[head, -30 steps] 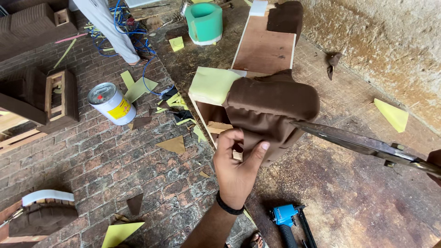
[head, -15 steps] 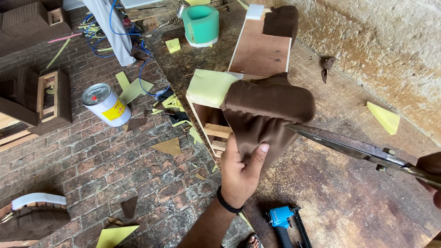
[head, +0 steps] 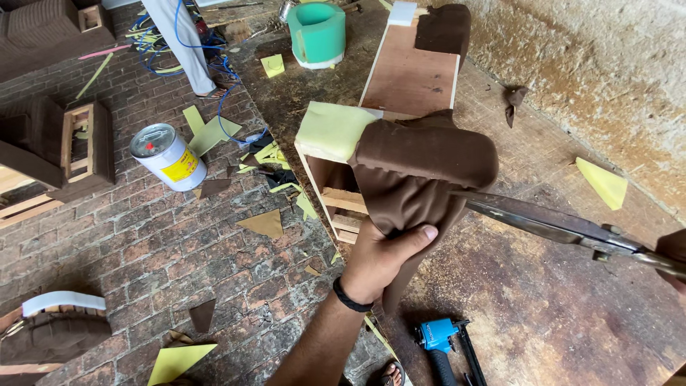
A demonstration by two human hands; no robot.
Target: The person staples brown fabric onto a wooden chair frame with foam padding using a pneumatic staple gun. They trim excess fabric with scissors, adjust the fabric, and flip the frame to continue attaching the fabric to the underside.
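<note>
My left hand (head: 382, 257) grips a fold of brown fabric (head: 418, 168) and pulls it down over the end of a wooden frame (head: 343, 204) padded with pale green foam (head: 332, 129). Long metal scissors (head: 550, 223) reach in from the right, their blade tips touching the fabric just above my thumb. My right hand (head: 673, 250) is only a sliver at the right edge, on the scissor handles. The frame's plywood top (head: 407, 75) runs away from me, with more brown fabric (head: 444, 27) at its far end.
A paint tin (head: 168, 156) stands on the brick floor at left, among foam and fabric scraps. A blue staple gun (head: 443, 343) lies on the worktop near me. A green foam ring (head: 318, 30) sits at the back. Another person's leg (head: 182, 46) stands at upper left.
The scissors have moved left until their tips meet the fabric. My left hand has tightened on the fabric and pulled it lower. The view has shifted slightly.
</note>
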